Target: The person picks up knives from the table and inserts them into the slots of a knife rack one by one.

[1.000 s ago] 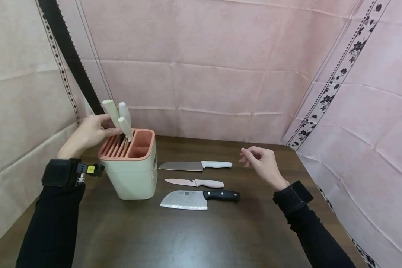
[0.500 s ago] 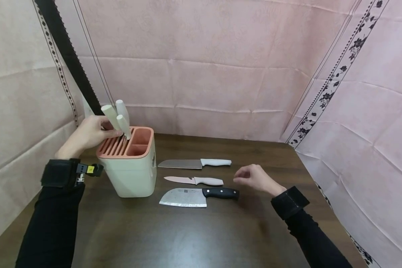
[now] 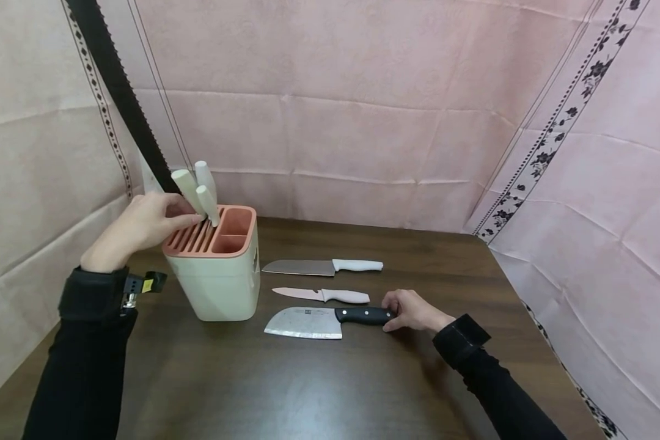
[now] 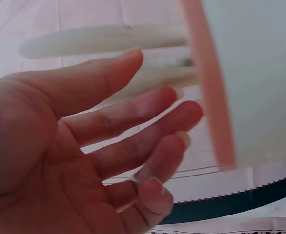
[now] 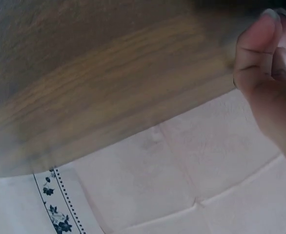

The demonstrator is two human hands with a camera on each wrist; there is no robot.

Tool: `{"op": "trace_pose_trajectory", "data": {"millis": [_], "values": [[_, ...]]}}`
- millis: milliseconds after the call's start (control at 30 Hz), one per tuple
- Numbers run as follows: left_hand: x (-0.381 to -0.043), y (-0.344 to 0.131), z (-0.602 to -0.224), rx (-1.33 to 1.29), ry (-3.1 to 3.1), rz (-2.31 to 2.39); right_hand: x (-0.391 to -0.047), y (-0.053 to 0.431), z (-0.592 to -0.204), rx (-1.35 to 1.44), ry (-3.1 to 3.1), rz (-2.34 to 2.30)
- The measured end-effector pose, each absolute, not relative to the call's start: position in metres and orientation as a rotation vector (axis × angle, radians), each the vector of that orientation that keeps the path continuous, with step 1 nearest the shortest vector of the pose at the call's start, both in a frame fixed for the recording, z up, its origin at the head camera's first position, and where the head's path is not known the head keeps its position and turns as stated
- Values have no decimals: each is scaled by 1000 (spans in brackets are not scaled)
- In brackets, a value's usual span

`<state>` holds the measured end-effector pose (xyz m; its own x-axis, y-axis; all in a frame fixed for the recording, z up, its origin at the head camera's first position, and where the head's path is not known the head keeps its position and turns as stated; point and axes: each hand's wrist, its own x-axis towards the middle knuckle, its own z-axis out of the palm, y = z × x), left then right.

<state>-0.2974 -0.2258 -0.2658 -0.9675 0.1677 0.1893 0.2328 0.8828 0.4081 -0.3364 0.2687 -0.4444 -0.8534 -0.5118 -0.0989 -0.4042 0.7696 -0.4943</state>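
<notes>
Knife block (image 3: 217, 290) at left, cleaver (image 3: 324, 322) flat to its near right. Left hand (image 3: 145, 225) loosely curved by the block, holding nothing; right hand (image 3: 412, 311) curled round the black handle (image 3: 362, 315) at its tip (better gripped further up before lifting).

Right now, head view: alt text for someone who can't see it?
A person's right hand brackets the end of the black handle of a cleaver on a brown table, contact unclear; the left hand is by three pale handles standing in a light-green knife block. A white-handled knife and a smaller one lie beyond the cleaver.
</notes>
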Motion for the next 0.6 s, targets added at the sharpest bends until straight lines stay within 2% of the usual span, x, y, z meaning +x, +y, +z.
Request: {"op": "trace_pose_trajectory", "data": {"millis": [300, 600], "values": [[-280, -211, -258, -407, -2906, -619, -338, 279, -438, -726, 2723, -758], [-261, -187, -251, -568, -2877, -711, -336, 303, -407, -684, 2740, -895]]}}
